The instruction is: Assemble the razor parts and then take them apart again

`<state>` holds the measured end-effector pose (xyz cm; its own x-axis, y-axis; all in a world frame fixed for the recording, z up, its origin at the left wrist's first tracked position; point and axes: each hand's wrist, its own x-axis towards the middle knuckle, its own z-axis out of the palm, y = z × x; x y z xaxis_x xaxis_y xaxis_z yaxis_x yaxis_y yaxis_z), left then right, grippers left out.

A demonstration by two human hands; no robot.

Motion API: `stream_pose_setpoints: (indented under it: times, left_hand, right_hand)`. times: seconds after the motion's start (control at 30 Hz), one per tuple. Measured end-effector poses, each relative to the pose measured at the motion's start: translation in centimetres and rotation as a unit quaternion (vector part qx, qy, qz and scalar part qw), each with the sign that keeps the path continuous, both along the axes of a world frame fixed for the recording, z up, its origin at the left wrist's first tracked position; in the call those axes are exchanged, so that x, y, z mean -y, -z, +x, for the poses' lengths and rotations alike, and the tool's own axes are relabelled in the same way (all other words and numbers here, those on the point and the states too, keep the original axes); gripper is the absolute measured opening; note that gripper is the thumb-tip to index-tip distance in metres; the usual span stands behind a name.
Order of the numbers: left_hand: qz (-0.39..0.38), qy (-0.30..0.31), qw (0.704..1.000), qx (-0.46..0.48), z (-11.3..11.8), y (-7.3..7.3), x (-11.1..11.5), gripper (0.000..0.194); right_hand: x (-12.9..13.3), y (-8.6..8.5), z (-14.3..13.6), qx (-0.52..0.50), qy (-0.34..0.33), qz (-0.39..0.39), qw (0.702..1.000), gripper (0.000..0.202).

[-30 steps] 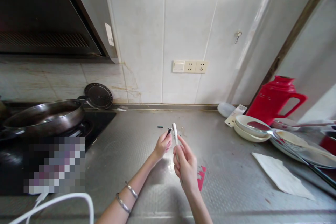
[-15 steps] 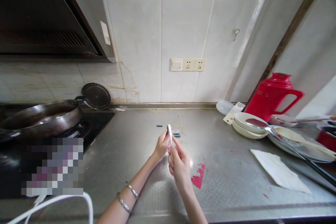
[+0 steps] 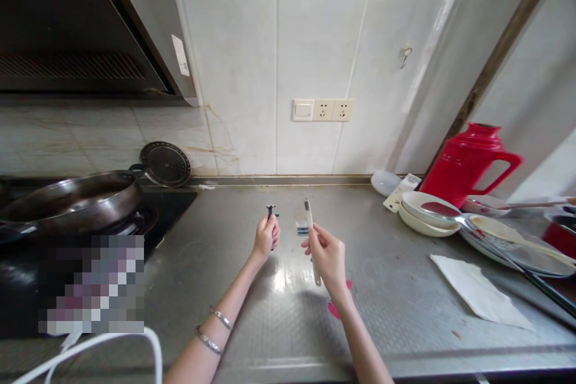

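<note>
My left hand (image 3: pixel 266 236) is closed around the dark handle of a small razor (image 3: pixel 270 209), whose T-shaped head sticks up above the fingers. To its right, my right hand (image 3: pixel 327 252) pinches a white toothbrush (image 3: pixel 316 275) with dark bristles, held nearly upright, bristles at the top. The two hands are apart above the metal counter (image 3: pixel 252 336). Just behind the toothbrush, small teal strips (image 3: pixel 303 230) lie on the counter beside a scrap of clear plastic. Another short dark strip is partly hidden behind the razor.
On the left a steel pan (image 3: pixel 90 201) sits on the black cooktop. A white cable (image 3: pixel 155 351) loops at the lower left. At the right stand a red thermos (image 3: pixel 463 162), stacked bowls (image 3: pixel 427 228) and utensils, with a paper napkin (image 3: pixel 477 291) in front. Pink scraps (image 3: pixel 333 310) lie near my right wrist.
My hands were together with the toothbrush against the razor. They have separated: the left has moved left with the razor, the right slightly right with the toothbrush.
</note>
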<state>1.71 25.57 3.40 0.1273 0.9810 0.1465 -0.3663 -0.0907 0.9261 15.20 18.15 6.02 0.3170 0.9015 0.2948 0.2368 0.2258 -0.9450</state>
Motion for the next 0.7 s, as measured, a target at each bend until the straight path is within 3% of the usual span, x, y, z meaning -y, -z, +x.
stream_pose_setpoints:
  times: [0.1, 0.27, 0.43, 0.7]
  left_hand:
    - [0.001, -0.001, 1.000, -0.002, -0.3, -0.2, -0.2, 0.044]
    - [0.004, 0.010, 1.000, -0.005, -0.2, -0.1, -0.2, 0.043]
    - [0.000, 0.020, 1.000, -0.011, -0.1, 0.1, -0.1, 0.041]
    - [-0.005, 0.031, 0.999, -0.020, 0.3, 0.7, -0.2, 0.041]
  right_hand:
    - [-2.5, 0.6, 1.1, 0.204, -0.016, -0.066, 0.977, 0.035]
    - [-5.7, 2.1, 0.3, 0.437, -0.010, -0.146, 0.887, 0.027]
    - [-7.5, 3.4, -0.6, 0.502, -0.051, -0.174, 0.845, 0.027]
    - [-8.1, 3.9, -1.1, 0.527, -0.060, -0.200, 0.824, 0.029]
